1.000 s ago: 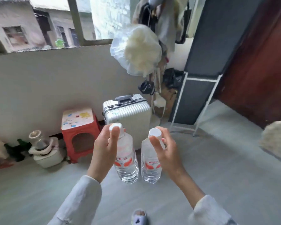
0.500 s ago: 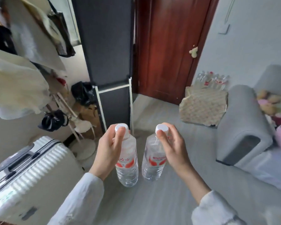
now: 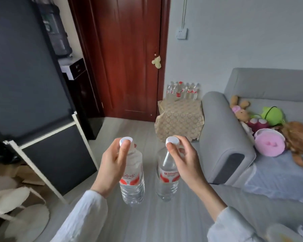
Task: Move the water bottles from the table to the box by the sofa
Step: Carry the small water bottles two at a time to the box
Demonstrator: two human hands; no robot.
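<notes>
I carry two clear water bottles with white caps and red labels over the grey floor. My left hand (image 3: 113,165) grips the left bottle (image 3: 133,182) by its neck and cap. My right hand (image 3: 185,161) pinches the right bottle (image 3: 166,180) at its cap. Both bottles hang upright, side by side and apart. Ahead, a box covered in patterned beige paper (image 3: 179,119) stands against the grey sofa's armrest (image 3: 222,137). Several more bottles (image 3: 182,90) stick up from its far side.
A dark red door (image 3: 126,58) is behind the box. A dark cabinet with a white frame (image 3: 47,137) stands at the left, a water dispenser (image 3: 73,70) beyond it. Plush toys (image 3: 269,130) lie on the sofa. A white fan base (image 3: 24,220) sits at bottom left.
My view has swung right from the window wall and suitcase to the door, box and sofa. The box now lies closer and more central. Both hands still hold their bottles the same way.
</notes>
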